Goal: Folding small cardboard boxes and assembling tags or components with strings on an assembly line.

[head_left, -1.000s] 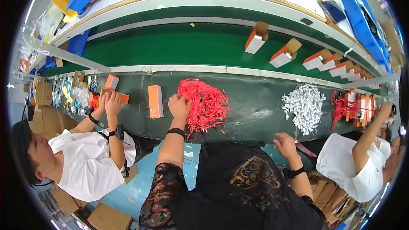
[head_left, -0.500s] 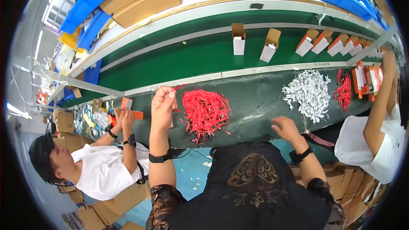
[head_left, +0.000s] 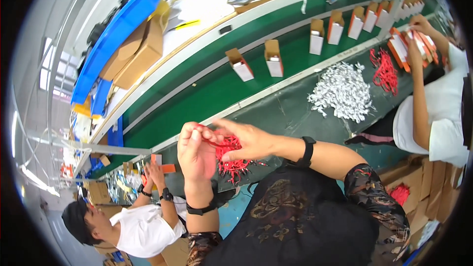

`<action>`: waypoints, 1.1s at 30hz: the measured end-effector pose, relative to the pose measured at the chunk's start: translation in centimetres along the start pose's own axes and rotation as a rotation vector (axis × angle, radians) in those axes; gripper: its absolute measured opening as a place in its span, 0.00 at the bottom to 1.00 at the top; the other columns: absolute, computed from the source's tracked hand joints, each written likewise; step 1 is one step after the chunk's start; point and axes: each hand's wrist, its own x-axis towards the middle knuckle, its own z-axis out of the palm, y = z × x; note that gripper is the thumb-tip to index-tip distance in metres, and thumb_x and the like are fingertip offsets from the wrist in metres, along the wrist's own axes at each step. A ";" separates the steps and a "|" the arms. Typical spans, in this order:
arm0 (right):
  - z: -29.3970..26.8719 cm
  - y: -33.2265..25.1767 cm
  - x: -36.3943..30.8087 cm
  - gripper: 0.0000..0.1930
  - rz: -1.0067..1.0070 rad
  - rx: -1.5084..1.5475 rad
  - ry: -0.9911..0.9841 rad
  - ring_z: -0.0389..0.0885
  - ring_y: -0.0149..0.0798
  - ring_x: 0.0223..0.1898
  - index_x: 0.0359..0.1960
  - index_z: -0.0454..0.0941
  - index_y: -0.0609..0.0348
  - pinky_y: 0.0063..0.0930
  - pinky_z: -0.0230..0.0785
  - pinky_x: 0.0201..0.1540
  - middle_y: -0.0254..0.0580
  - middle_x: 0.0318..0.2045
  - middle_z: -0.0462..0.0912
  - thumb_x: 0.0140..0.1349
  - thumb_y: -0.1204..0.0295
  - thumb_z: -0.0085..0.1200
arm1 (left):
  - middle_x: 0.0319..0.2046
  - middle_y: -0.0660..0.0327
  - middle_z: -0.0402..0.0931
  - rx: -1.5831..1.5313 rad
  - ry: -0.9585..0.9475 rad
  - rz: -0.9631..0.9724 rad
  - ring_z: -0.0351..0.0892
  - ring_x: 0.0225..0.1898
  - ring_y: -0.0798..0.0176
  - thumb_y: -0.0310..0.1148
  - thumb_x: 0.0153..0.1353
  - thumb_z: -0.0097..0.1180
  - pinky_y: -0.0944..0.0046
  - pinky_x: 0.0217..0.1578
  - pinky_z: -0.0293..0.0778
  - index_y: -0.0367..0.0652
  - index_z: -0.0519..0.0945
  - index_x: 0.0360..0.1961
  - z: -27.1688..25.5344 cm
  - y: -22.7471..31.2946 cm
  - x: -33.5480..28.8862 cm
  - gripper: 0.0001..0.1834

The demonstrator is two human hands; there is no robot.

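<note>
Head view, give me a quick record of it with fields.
Left hand: holding a red cord
Right hand: close to the left hand, grip unclear
Nearest red pile: on the dark table, partly behind the hands
White pile: on the table, farther right
Open boxes: in a row on the green belt
People nearby: one on each side

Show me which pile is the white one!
The middle pile. It alone is white: the left pile, partly hidden by the right hand, and the right pile are both red.
</note>
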 end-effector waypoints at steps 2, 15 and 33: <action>-0.9 -0.7 -1.5 0.30 0.175 0.119 -0.102 0.81 0.35 0.38 0.63 0.68 0.58 0.32 0.74 0.42 0.41 0.33 0.81 0.61 0.63 0.62 | 0.32 0.63 0.74 -0.221 0.153 0.114 0.73 0.36 0.65 0.29 0.70 0.49 0.58 0.43 0.76 0.42 0.74 0.41 1.2 -1.2 -0.5 0.04; -6.3 -3.9 -13.5 0.08 -0.027 -0.679 0.398 0.77 0.41 0.41 0.27 0.80 0.50 0.46 0.67 0.49 0.34 0.37 0.77 0.54 0.63 0.64 | 0.54 0.54 0.76 0.292 0.214 -0.501 0.72 0.57 0.55 0.34 0.58 0.55 0.54 0.60 0.65 0.42 0.76 0.46 -3.6 -16.1 -4.9 0.16; -7.4 9.5 -15.3 0.08 0.233 -0.078 0.361 0.81 0.41 0.43 0.35 0.85 0.57 0.32 0.72 0.47 0.43 0.39 0.82 0.63 0.66 0.59 | 0.16 0.73 0.55 0.135 0.044 -0.841 0.50 0.16 0.74 0.43 0.73 0.48 0.71 0.21 0.52 0.45 0.72 0.36 1.8 -16.8 -3.5 0.13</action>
